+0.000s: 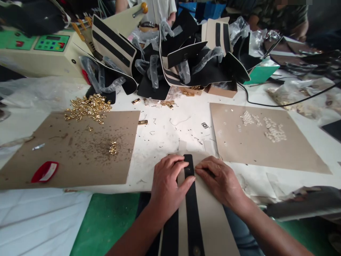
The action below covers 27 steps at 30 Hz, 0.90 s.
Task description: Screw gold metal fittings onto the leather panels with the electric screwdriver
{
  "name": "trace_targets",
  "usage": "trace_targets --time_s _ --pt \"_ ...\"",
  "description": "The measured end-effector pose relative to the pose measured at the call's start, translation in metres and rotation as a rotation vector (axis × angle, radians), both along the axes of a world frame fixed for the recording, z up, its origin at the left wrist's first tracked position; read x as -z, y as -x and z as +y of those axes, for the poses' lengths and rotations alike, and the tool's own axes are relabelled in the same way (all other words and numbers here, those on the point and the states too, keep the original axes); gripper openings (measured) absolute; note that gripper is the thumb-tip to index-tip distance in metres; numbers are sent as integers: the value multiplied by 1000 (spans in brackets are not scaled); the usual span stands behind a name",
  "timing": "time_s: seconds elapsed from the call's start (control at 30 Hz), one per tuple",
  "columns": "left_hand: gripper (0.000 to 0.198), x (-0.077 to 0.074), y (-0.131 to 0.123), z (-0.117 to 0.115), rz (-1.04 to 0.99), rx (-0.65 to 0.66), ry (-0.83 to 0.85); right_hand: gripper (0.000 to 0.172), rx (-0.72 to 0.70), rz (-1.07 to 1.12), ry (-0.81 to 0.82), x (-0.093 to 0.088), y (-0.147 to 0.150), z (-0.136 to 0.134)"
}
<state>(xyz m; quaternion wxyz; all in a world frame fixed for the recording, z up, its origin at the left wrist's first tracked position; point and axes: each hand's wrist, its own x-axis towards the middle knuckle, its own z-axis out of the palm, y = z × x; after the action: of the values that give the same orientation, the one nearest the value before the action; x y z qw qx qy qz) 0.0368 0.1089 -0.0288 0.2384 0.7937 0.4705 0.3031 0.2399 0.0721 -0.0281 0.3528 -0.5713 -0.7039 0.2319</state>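
A beige panel with black stripes (205,220) lies over the near table edge, reaching toward me. My left hand (169,185) rests on it, fingers curled over the top of the middle black stripe (192,213). My right hand (220,181) presses the panel's upper right part, fingertips pinched together at the stripe's edge. Whether either hand holds a small part is hidden.
A brown card (80,170) at left carries gold metal fittings (87,106), a small gold piece (113,148) and a red tool (44,171). Another brown card (266,156) at right holds pale small parts (274,131). Striped panels (186,57) are heaped behind, beside a beige machine (45,53). Other people sit at the back.
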Motion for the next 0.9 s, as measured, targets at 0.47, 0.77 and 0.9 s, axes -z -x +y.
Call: trace_targets --time_s 0.47,0.77,0.9 --pt "33 2 3 0 26 18 -21 6 -12 -44 -127 6 -1 2" --pt "34 1 1 -2 38 0 -32 17 58 -67 -208 9 -1 0" --pt "32 -2 -1 -3 40 -14 -26 18 81 -26 -211 5 -1 1"
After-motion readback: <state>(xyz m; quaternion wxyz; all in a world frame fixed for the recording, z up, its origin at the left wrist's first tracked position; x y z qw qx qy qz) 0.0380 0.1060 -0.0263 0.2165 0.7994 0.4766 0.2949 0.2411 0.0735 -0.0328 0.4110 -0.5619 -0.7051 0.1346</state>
